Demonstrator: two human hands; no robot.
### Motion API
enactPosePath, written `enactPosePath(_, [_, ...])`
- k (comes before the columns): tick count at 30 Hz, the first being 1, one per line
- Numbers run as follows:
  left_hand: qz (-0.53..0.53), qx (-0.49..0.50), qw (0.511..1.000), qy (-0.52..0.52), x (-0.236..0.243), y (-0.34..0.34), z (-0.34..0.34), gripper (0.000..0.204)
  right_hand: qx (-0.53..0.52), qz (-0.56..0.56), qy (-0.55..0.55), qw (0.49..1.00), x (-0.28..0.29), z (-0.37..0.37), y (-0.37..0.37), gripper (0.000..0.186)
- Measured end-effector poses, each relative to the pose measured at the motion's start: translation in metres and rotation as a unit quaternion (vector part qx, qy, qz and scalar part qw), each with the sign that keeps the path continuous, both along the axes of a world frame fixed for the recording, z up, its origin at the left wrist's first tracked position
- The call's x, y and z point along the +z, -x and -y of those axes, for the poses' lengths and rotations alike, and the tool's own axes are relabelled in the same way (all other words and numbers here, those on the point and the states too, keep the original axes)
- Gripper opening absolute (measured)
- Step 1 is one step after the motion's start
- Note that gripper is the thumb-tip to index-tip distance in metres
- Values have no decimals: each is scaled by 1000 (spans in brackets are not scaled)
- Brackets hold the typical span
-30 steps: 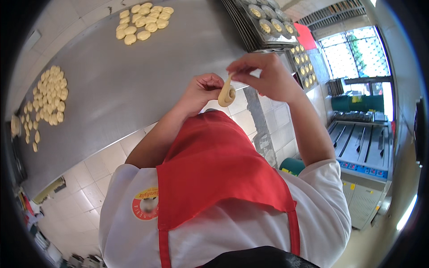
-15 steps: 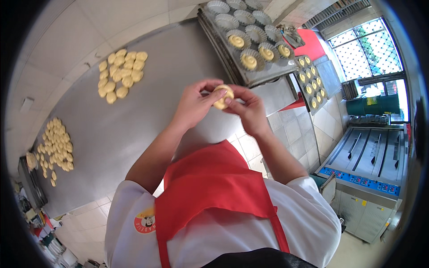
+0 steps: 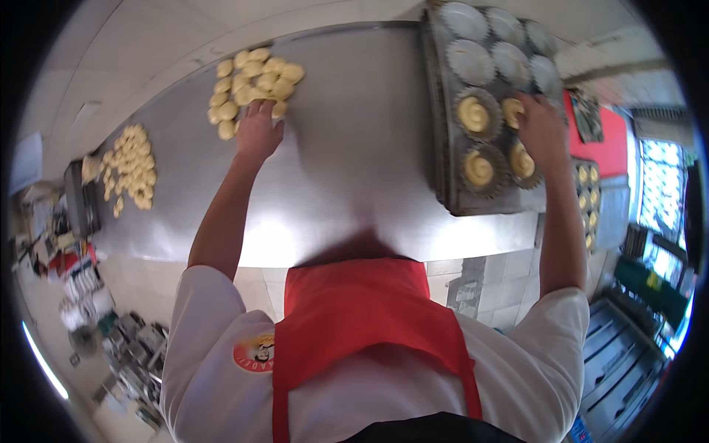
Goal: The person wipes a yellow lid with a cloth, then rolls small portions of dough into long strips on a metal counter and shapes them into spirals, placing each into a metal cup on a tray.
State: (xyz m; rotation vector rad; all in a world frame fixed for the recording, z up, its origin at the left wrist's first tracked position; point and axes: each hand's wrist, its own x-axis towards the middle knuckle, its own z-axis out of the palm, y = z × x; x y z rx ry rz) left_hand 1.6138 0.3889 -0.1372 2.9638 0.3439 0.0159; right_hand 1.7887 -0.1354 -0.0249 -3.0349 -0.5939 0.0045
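Note:
My left hand [image 3: 258, 134] reaches onto the near edge of a cluster of flattened dough pieces [image 3: 255, 70]. Its thumb stands apart from the fingers, whose tips touch the dough. Over at the right, my right hand [image 3: 545, 134] has its fingertips on a coiled dough piece [image 3: 511, 112] inside a fluted tin; the hand hides part of both. Other dough coils sit in tins beside it, one at the left [image 3: 473, 116] and one nearer me [image 3: 478, 170]. Fluted tins without dough [image 3: 470, 62] fill the far rows of the metal tray [image 3: 473, 203].
The steel table [image 3: 354, 133] spans the view. Smaller dough pieces [image 3: 133, 166] lie in a second pile at far left, near a dark metal tray [image 3: 81, 199]. Beyond the right tray are a red surface [image 3: 611, 140] and another tray of filled tins [image 3: 587, 199].
My hands were together holding one dough piece. They have parted: the left went to the dough cluster, the right took the coiled piece to a tin. My view has turned.

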Motion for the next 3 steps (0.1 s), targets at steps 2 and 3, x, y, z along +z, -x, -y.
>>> enactPosePath(2, [3,4,1000,3,-2,4,-12,55,6,40,-37,998,-4,3,10,55])
enactPosePath(3, [-33,9,999,-7,-3,2,-12,58,14,42,-37,998,-2,-5,8,55])
